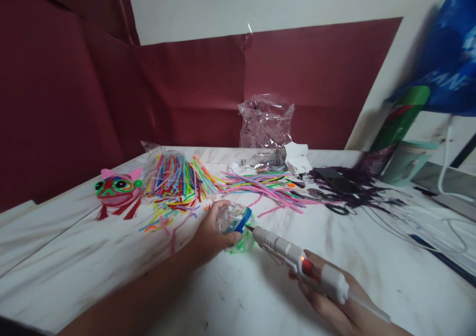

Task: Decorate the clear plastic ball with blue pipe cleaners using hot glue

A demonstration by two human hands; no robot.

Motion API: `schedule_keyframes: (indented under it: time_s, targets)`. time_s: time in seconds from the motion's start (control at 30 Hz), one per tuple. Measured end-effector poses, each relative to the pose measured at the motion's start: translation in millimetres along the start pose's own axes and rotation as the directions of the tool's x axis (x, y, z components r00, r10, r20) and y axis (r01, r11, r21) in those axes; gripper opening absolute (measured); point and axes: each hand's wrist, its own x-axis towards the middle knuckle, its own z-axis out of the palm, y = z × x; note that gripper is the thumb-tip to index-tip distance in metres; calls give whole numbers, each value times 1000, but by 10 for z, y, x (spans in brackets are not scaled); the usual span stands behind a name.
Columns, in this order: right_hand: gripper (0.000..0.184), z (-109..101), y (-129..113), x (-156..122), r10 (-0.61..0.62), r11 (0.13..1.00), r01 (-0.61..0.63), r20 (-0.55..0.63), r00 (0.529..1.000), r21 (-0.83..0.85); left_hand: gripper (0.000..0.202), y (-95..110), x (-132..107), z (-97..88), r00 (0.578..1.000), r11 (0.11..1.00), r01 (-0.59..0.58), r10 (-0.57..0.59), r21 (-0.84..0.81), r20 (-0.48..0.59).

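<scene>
My left hand point(212, 232) is closed round a clear plastic bottle piece point(226, 219), which carries a blue strip point(243, 220) and bright green strips point(241, 244). In my right hand point(327, 296) is a white hot glue gun point(282, 249), its small red light glowing. The gun points left, and its nozzle is at the blue strip, close to my left thumb; whether it touches cannot be made out. A glue stick comes out of the gun's rear end.
A pink mask-like craft face point(118, 192) stands at the left. Bundled pipe cleaners point(174, 177) and loose ones point(260, 185) lie behind my hands. Scissors point(336, 207), a dark phone point(339, 181), purple strands point(368, 190) and cables point(416, 244) are at the right. A clear bag point(266, 123) stands at the back.
</scene>
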Motion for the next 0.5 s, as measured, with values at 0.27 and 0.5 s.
schedule_keyframes:
  time_s: [0.27,0.5]
  targets:
    - [16,-2,-15,-8,19,1000,-19,1,1000,19,66,-42,2,-14,999,999,-45,45,31,16]
    - [18,10,-39,-20,28,999,-28,-20,999,18,67,-15,3,-2,1000,1000,-20,20,-21,4]
